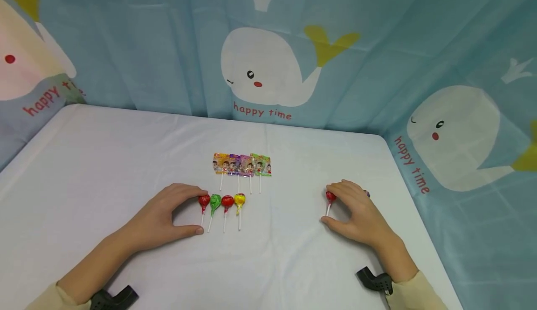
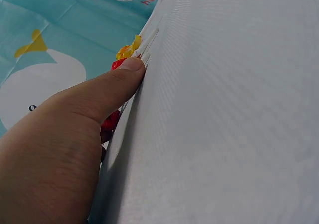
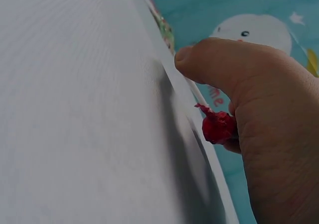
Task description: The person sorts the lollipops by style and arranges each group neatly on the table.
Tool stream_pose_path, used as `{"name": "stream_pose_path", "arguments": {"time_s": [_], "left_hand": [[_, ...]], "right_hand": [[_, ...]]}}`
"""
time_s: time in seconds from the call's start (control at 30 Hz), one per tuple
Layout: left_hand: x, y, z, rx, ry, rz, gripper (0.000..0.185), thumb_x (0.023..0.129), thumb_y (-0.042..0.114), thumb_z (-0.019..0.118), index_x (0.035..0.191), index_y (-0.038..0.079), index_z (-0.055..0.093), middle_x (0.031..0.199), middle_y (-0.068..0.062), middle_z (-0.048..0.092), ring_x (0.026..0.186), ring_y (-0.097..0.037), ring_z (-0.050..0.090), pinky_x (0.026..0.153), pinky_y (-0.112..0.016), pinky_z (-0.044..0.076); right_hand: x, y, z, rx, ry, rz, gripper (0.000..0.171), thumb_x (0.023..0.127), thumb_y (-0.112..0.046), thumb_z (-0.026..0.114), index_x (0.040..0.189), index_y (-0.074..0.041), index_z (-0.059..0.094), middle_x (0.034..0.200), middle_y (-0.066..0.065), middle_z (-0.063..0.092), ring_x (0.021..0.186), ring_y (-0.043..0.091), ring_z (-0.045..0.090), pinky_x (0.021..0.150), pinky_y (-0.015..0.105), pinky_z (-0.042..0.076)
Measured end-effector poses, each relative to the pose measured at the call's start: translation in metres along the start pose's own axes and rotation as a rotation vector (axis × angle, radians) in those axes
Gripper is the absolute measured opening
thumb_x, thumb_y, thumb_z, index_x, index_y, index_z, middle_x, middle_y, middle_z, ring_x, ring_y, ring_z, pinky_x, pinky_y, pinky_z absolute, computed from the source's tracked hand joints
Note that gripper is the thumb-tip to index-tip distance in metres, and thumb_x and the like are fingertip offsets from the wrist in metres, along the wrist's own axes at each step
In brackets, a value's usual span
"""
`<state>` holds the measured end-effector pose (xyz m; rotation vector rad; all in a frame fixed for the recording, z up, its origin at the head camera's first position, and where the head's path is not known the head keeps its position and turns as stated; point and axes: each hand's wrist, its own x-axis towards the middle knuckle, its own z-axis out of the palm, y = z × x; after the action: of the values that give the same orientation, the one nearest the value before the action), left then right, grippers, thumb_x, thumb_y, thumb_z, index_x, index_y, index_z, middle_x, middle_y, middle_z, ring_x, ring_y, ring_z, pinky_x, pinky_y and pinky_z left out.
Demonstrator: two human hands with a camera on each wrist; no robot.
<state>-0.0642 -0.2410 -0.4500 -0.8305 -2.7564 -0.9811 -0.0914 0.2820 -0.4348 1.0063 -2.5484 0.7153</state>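
Note:
In the head view my left hand [image 1: 161,217] spans a red lollipop [image 1: 203,201] lengthwise, fingertips at its wrapped head and thumb at the stick's lower end. This lollipop is the leftmost of a short row, beside a green lollipop [image 1: 215,202], another red one and a yellow lollipop [image 1: 239,199]. My right hand [image 1: 356,212], far to the right, holds another red lollipop [image 1: 330,196] the same way. In the right wrist view its crinkled red head [image 3: 218,126] sits at the fingers, while the stick runs toward the thumb.
Several flat-packed lollipops [image 1: 258,164] in orange, purple, pink and green wrappers overlap in a row behind the round ones. A small round wrapped thing [image 1: 367,193] peeks out beyond my right hand. A blue whale-print curtain [image 1: 168,44] borders the white tabletop [image 1: 293,254].

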Motion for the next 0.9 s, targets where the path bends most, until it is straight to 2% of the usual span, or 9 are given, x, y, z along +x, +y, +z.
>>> {"name": "stream_pose_path", "arguments": {"time_s": [0.1, 0.27, 0.43, 0.67, 0.9], "left_hand": [[-0.001, 0.0, 0.0, 0.001, 0.004, 0.002, 0.08, 0.078, 0.048, 0.1, 0.148, 0.028, 0.066, 0.143, 0.014, 0.065, 0.135, -0.016, 0.057, 0.115, -0.024, 0.04], [-0.001, -0.001, 0.0, -0.001, 0.009, 0.007, 0.08, 0.078, 0.049, 0.1, 0.148, 0.028, 0.066, 0.143, 0.014, 0.065, 0.135, -0.017, 0.056, 0.116, -0.02, 0.036], [-0.001, -0.001, 0.001, -0.008, 0.014, 0.018, 0.08, 0.078, 0.048, 0.1, 0.148, 0.027, 0.066, 0.143, 0.013, 0.065, 0.135, -0.017, 0.057, 0.116, -0.017, 0.035], [-0.001, 0.0, 0.0, 0.003, 0.014, 0.015, 0.08, 0.078, 0.049, 0.1, 0.147, 0.027, 0.067, 0.142, 0.013, 0.066, 0.134, -0.016, 0.057, 0.115, -0.019, 0.037], [0.0, -0.001, 0.0, -0.001, 0.014, 0.017, 0.08, 0.078, 0.048, 0.1, 0.148, 0.027, 0.066, 0.143, 0.013, 0.065, 0.134, -0.016, 0.057, 0.115, -0.015, 0.034]], "right_hand": [[0.004, -0.002, 0.004, 0.013, -0.015, -0.006, 0.069, 0.088, -0.044, 0.091, 0.138, 0.0, 0.071, 0.137, 0.011, 0.072, 0.131, 0.035, 0.063, 0.128, 0.043, 0.032], [0.01, -0.006, 0.009, 0.007, -0.027, -0.021, 0.072, 0.083, -0.039, 0.095, 0.138, 0.0, 0.071, 0.14, 0.011, 0.071, 0.134, 0.036, 0.061, 0.127, 0.045, 0.034], [0.018, -0.012, 0.013, 0.017, -0.031, -0.051, 0.073, 0.082, -0.038, 0.096, 0.138, 0.0, 0.071, 0.14, 0.011, 0.071, 0.133, 0.036, 0.062, 0.127, 0.045, 0.035], [0.028, -0.018, 0.021, 0.054, -0.039, -0.091, 0.073, 0.086, -0.042, 0.093, 0.14, 0.001, 0.07, 0.142, 0.012, 0.07, 0.137, 0.037, 0.06, 0.128, 0.043, 0.034], [0.038, -0.026, 0.029, 0.071, -0.047, -0.134, 0.071, 0.084, -0.038, 0.093, 0.139, 0.002, 0.07, 0.14, 0.012, 0.071, 0.136, 0.038, 0.06, 0.125, 0.047, 0.038]]}}
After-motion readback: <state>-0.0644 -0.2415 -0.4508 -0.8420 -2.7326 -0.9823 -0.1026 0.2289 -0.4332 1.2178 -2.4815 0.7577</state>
